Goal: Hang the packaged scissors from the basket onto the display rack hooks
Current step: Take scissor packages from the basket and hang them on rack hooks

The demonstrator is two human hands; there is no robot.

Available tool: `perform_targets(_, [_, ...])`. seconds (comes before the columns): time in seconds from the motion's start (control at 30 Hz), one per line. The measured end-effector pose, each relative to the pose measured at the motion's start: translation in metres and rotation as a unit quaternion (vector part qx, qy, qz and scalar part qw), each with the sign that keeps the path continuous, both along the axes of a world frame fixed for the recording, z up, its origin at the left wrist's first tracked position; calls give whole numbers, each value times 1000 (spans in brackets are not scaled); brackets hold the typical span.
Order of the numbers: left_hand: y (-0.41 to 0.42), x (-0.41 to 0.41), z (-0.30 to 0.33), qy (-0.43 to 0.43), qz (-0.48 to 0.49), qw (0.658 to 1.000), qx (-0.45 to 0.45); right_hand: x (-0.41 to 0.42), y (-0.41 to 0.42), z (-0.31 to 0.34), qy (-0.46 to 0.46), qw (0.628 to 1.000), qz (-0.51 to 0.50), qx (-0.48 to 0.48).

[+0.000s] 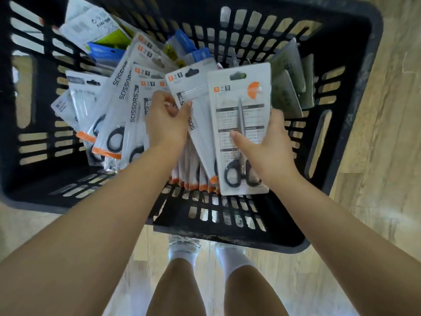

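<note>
A black slatted plastic basket [355, 92] holds many white packaged scissors with orange bottom strips. My right hand [271, 142] grips one pack [241, 99] from its right edge, thumb across its printed back; black-handled scissors show through the card. My left hand [167, 119] has its fingers curled round the top of a bunch of packs [200, 133] standing side by side in the basket middle. More packs marked SCISSORS [123, 106] lean at the left. No display rack or hooks are in view.
Other goods lie at the basket's far side: blue-topped packs [104, 51], a green and white pack [95, 26], grey packs [287, 87] on the right. The basket sits on light wood-look flooring [387, 156]. My legs and white socks [227, 258] stand just behind it.
</note>
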State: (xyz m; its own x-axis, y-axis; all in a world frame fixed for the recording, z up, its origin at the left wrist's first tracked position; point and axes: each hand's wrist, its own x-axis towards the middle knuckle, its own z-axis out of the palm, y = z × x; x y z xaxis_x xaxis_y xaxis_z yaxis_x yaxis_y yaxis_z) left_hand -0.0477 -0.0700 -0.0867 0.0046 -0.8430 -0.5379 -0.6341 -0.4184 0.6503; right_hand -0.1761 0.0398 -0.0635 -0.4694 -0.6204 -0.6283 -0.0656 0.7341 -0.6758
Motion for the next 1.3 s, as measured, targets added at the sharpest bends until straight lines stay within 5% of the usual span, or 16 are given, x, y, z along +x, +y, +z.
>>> perform_targets(0.23, [-3, 10, -9, 62, 67, 987, 131, 14, -11, -18, -21, 1000, -10, 12])
perform_targets(0.53, [5, 19, -11, 205, 141, 931, 267, 18, -17, -31, -55, 997, -29, 51])
perform_targets(0.97, [0, 35, 39, 162, 117, 955, 217, 24, -30, 28, -95, 995, -28, 26])
perform_targets(1.3, [-47, 53, 197, 180, 109, 970, 120, 22, -91, 189, -55, 996, 47, -54])
